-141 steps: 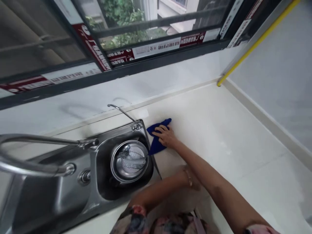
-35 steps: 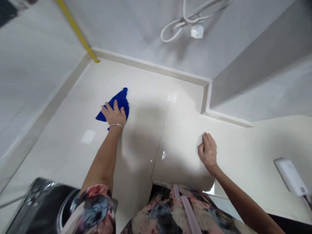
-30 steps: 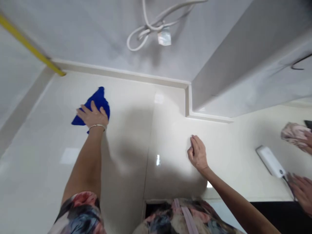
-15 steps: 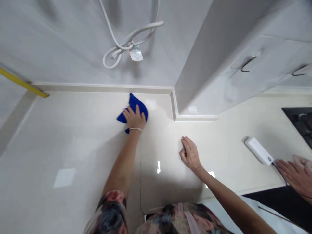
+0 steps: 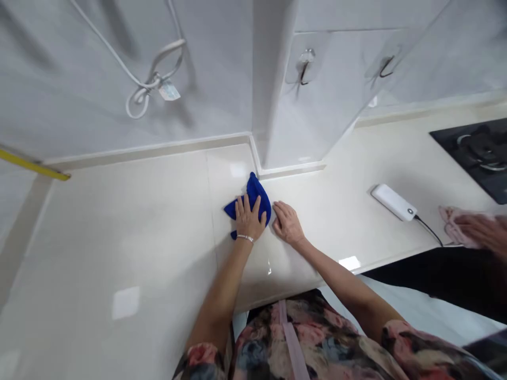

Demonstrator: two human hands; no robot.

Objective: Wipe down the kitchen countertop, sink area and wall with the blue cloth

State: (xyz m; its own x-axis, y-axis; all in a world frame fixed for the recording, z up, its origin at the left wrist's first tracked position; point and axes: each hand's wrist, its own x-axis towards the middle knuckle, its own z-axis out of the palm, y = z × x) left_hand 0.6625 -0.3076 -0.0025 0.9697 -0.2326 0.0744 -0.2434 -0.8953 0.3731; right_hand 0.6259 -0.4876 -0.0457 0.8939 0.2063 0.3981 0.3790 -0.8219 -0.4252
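Observation:
A blue cloth (image 5: 257, 190) lies on the pale glossy countertop (image 5: 158, 211), beside the corner of the wall pillar. My left hand (image 5: 249, 217) presses on it with fingers spread, holding the cloth between palm and surface; a bracelet circles the wrist. Just to the right, my right hand (image 5: 288, 224) rests on the countertop, with fingers loosely bent, thumb a little apart and nothing visible in it. Its fingertips are close to the cloth's right edge.
A white box-shaped device (image 5: 394, 202) with a black cable lies to the right, before a black cooktop (image 5: 479, 158). Another person's hand (image 5: 483, 232) presses a pink cloth (image 5: 455, 224) there. Hooks (image 5: 304, 71) and a bundled white cable (image 5: 142, 95) are on the wall.
My left hand has slid the blue cloth right, to the pillar's corner, close to my right hand. The view has shifted to the right. A co-worker's hand at right has moved with the pink cloth.

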